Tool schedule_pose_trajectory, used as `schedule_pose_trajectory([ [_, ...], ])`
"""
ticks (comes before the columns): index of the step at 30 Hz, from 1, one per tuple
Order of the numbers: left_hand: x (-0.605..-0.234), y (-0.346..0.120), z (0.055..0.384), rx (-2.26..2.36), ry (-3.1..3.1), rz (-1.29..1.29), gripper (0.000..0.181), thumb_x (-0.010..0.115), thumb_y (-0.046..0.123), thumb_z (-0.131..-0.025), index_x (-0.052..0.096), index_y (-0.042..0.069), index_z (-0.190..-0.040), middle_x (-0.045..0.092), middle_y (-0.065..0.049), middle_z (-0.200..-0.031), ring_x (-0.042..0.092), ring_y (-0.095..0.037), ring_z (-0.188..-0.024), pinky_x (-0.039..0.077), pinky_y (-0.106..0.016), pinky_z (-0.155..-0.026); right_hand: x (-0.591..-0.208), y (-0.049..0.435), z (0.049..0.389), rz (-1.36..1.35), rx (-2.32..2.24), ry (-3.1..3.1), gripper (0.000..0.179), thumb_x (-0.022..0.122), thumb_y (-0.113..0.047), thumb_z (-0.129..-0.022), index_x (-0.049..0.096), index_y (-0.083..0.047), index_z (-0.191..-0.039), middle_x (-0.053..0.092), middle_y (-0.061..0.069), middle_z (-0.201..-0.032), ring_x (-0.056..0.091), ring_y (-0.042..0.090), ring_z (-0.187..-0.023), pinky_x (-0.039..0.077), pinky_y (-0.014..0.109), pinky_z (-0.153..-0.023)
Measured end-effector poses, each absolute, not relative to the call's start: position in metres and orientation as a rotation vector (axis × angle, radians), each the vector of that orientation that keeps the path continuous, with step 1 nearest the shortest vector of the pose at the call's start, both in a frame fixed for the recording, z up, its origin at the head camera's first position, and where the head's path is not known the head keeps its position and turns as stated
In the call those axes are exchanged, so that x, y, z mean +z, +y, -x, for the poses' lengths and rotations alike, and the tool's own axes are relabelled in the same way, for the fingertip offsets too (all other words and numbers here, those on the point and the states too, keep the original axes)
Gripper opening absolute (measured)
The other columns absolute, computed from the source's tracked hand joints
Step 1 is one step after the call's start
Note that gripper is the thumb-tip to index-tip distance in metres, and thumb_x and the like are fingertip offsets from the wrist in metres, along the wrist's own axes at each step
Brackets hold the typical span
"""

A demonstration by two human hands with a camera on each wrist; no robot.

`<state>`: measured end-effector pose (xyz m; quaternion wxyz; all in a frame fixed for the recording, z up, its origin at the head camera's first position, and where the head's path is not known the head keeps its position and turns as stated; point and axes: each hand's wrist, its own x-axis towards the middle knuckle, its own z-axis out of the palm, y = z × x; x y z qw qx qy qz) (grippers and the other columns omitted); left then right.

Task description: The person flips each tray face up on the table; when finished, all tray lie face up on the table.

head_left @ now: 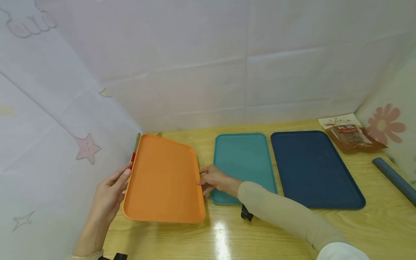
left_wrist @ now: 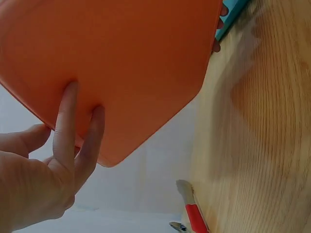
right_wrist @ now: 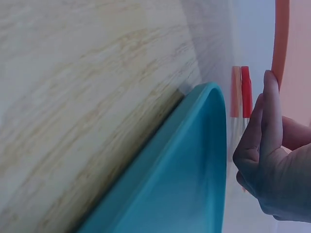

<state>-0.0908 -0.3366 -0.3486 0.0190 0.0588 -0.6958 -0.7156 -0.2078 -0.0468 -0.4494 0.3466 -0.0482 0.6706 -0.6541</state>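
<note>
An orange tray [head_left: 164,180] is held up above the wooden table, tilted, by both hands. My left hand [head_left: 108,196] grips its left edge; in the left wrist view the thumb is at the rim and fingers [left_wrist: 65,128] press against the underside. At the opposite edge my right hand [head_left: 212,177] pinches the rim, with the thumb partly hidden in the right wrist view. A teal tray [head_left: 243,155] lies flat under the right forearm. Behind the orange tray's left side, a red-handled thing with a grey end [left_wrist: 196,216] is partly hidden.
To the right lies a dark blue tray [head_left: 315,169]. Beyond it are a brown snack packet [head_left: 352,135] and a grey-blue cylinder [head_left: 394,178] at the table's right side. Patterned cloth walls [head_left: 201,72] enclose the table [head_left: 182,240] at the back and sides.
</note>
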Motion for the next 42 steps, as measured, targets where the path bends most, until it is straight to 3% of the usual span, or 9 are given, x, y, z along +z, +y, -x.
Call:
schedule_pose_trajectory([
  [4,-0.352,-0.355,0.111,-2.351,-2.243,-0.118,0.057,0.051,0.02,-0.101,0.028,0.003,-0.151,0.061,0.011,-0.122,0.067,-0.012,-0.099,0.058,-0.03,-0.067,-0.447,-0.045,0.205,0.155,-1.683,1.75,0.058,0.065,0.01,-0.085,0.044,0.006,-0.139,0.07,0.02,-0.086,0.07,0.032,-0.069,0.058,0.037,-0.053],
  [9,-0.356,-0.37,0.137,-2.332,-2.417,-0.182,0.067,0.052,0.026,-0.101,0.018,0.003,-0.153,0.063,0.014,-0.114,0.067,-0.012,-0.096,0.058,-0.033,-0.069,-0.442,-0.041,0.207,0.159,-1.694,1.77,0.06,0.062,0.011,-0.086,0.038,0.009,-0.142,0.069,0.021,-0.09,0.07,0.029,-0.068,0.058,0.037,-0.055],
  [15,-0.373,-0.381,0.169,-2.193,-2.55,-0.339,0.066,0.055,0.028,-0.1,0.026,-0.005,-0.149,0.067,0.01,-0.1,0.068,-0.01,-0.085,0.058,-0.03,-0.071,-0.435,-0.041,0.221,0.132,-1.74,1.822,0.059,0.06,0.012,-0.088,0.036,0.01,-0.141,0.068,0.023,-0.094,0.068,0.024,-0.066,0.059,0.039,-0.058],
  [18,-0.383,-0.385,0.183,-2.136,-2.649,-0.369,0.061,0.052,0.026,-0.101,0.029,-0.005,-0.149,0.066,0.008,-0.1,0.068,-0.01,-0.084,0.057,-0.03,-0.073,-0.436,-0.042,0.225,0.124,-1.739,1.83,0.057,0.059,0.013,-0.088,0.037,0.01,-0.141,0.067,0.023,-0.095,0.069,0.028,-0.067,0.059,0.04,-0.06],
  [27,-0.399,-0.385,0.217,-1.911,-2.883,-0.42,0.049,0.048,0.018,-0.103,0.036,-0.001,-0.147,0.065,0.001,-0.095,0.063,-0.011,-0.077,0.057,-0.028,-0.07,-0.448,-0.052,0.241,0.073,-1.717,1.945,0.054,0.057,0.013,-0.088,0.041,0.01,-0.14,0.067,0.023,-0.085,0.065,0.025,-0.055,0.058,0.04,-0.057],
  [34,-0.414,-0.376,0.233,-1.742,-2.949,-0.429,0.047,0.046,0.014,-0.103,0.037,-0.006,-0.144,0.06,-0.018,-0.117,0.065,-0.018,-0.085,0.056,-0.039,-0.08,-0.452,-0.056,0.249,0.09,-1.657,2.051,0.035,0.056,0.014,-0.087,0.055,0.015,-0.122,0.065,0.026,-0.079,0.063,0.026,-0.051,0.058,0.04,-0.056],
  [39,-0.421,-0.37,0.24,-1.652,-2.991,-0.452,0.046,0.047,0.005,-0.1,0.037,-0.009,-0.143,0.068,-0.02,-0.102,0.067,-0.02,-0.077,0.056,-0.041,-0.075,-0.45,-0.059,0.255,0.111,-1.588,2.138,0.014,0.053,0.016,-0.086,0.062,0.02,-0.096,0.061,0.026,-0.068,0.058,0.024,-0.045,0.058,0.039,-0.054],
  [42,-0.426,-0.368,0.243,-1.598,-2.994,-0.445,0.046,0.046,-0.003,-0.095,0.04,-0.013,-0.139,0.07,-0.02,-0.091,0.065,-0.019,-0.065,0.056,-0.038,-0.065,-0.449,-0.062,0.259,0.128,-1.528,2.196,0.011,0.052,0.017,-0.085,0.062,0.016,-0.08,0.059,0.024,-0.059,0.059,0.026,-0.044,0.058,0.038,-0.052],
])
